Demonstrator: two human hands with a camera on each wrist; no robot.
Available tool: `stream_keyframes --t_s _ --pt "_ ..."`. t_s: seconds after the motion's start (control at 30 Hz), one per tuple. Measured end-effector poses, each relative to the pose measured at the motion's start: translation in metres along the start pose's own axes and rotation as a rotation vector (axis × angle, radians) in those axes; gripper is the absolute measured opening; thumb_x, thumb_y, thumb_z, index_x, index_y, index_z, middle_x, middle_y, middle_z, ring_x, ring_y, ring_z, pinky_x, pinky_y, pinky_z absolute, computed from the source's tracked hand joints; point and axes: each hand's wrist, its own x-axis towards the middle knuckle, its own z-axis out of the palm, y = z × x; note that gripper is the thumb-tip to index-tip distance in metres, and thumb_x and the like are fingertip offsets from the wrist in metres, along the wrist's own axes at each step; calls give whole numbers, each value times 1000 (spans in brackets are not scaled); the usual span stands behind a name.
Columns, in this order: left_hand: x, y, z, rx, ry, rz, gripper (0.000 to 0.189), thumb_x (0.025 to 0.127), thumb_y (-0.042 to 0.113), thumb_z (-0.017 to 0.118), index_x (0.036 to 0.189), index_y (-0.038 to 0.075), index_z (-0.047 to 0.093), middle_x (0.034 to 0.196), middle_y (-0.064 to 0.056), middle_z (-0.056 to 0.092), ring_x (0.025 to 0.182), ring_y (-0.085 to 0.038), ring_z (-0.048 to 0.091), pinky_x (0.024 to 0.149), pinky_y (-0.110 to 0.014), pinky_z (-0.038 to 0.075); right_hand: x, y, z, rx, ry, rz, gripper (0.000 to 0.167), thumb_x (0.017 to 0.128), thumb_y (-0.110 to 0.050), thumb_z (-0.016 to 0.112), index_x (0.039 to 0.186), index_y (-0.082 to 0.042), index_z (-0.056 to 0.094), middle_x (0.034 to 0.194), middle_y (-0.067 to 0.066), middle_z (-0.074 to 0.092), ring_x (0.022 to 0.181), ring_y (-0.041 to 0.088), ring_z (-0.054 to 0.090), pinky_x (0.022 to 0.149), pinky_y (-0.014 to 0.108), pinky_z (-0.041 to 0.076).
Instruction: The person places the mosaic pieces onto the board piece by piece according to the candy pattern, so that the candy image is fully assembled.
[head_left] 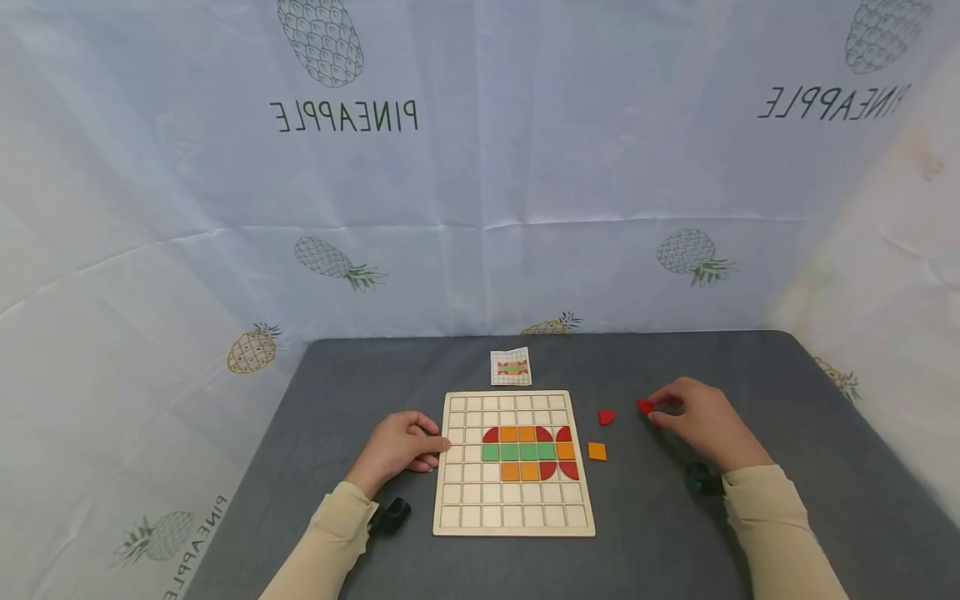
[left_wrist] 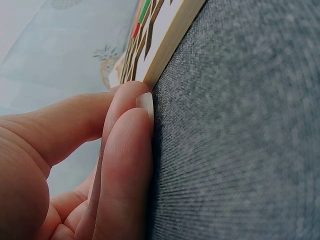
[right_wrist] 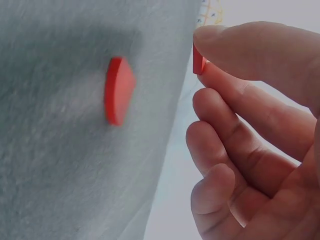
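Observation:
A light wooden grid board (head_left: 467, 517) lies on the table, with red, orange and green flat pieces filling a band of its cells. My left hand (head_left: 401, 450) grips the board's left edge with thumb and fingertips, low against the tabletop. Right of the board, my right hand (head_left: 701, 417) pinches a small red piece (right_wrist: 198, 60) between thumb and index finger; the other fingers curl loosely. A red quarter-circle piece (head_left: 607, 417) and an orange square (head_left: 597, 451) lie between the board and that hand. In the right wrist view a red piece (right_wrist: 119, 92) rests on the tabletop.
Behind the board lies a small card (head_left: 511, 367) printed with a coloured grid pattern. The dark grey table (head_left: 390, 367) ends at a white pineapple-printed cloth (head_left: 480, 167) hanging behind and at the sides.

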Motion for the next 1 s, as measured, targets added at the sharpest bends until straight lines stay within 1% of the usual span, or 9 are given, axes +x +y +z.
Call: stream_keyframes --t_s 0.1,0.23,0.37,0.43,0.5,0.67,0.73,0.8,1.0 --pt "0 0 -1 -5 -2 0 36 87 22 93 110 4 71 84 -12 74 69 -17 77 65 -35 68 2 -10 4 -7 -7 -27 23 94 -16 85 113 -5 81 113 14 73 102 33 72 85 56 65" --pt "0 0 -1 -9 -12 5 37 87 23 93 110 4 71 84 -12 74 69 -17 77 66 -35 68 5 -31 20 -12 -17 -63 20 93 -16 87 111 -8 82 106 7 73 95 24 71 84 49 66" --pt "-1 1 -1 -5 -11 5 37 88 22 93 110 4 71 84 -12 74 69 -16 77 65 -35 68 8 -65 37 3 -46 -85 19 91 -18 89 109 -13 83 102 1 71 90 16 66 80 40 64" --pt "-1 1 -1 -4 -7 3 36 88 22 93 110 4 71 84 -12 74 69 -16 76 65 -35 68 11 -85 47 5 -64 -112 17 91 -19 89 107 -15 83 100 0 70 88 15 63 78 35 62" --pt "-1 1 -1 -3 -5 3 36 88 22 93 110 4 71 84 -12 74 68 -16 76 65 -35 68 12 -106 56 7 -83 -153 16 90 -19 90 104 -16 83 98 -1 70 87 15 62 76 33 59" --pt "-1 2 -1 1 -7 3 36 88 23 93 110 5 71 83 -11 74 68 -16 77 65 -34 68 10 -148 81 13 -105 -333 13 90 -19 90 101 -18 82 96 -5 71 90 13 62 78 30 59" --pt "-1 2 -2 1 -13 8 36 88 23 92 110 5 71 83 -11 75 68 -16 77 65 -34 68 8 -159 90 22 -116 -391 13 89 -19 90 100 -18 83 95 -6 71 91 13 62 79 29 59" --pt "-1 2 -2 0 -19 12 35 88 23 92 110 5 71 83 -11 75 68 -16 77 65 -34 68 5 -166 97 33 -137 -422 12 89 -19 91 98 -17 83 93 -5 70 89 13 62 77 27 58" --pt "-1 3 -3 0 -15 5 34 88 22 92 110 4 71 83 -11 75 68 -16 76 65 -34 68 3 -177 111 -3 -161 -439 11 88 -21 91 95 -18 82 89 -9 67 85 7 57 75 25 56"
